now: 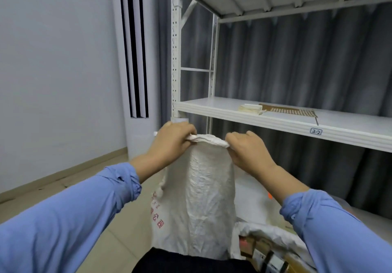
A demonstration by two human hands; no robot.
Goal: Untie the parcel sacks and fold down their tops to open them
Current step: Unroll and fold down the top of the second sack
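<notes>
A tall white woven parcel sack with red print on its side stands upright in front of me. Its top edge is bunched and stretched level between my hands. My left hand grips the left end of that top edge, fingers curled over it. My right hand grips the right end the same way. A white cord hangs down the sack's left side. At the lower right, a second sack has its top folded down and shows boxes inside.
A white metal shelf rack stands just behind the sack, with a small paper stack and a cardboard sheet on its middle shelf. A tall white air conditioner stands to the left by the wall. Grey curtains hang behind the rack.
</notes>
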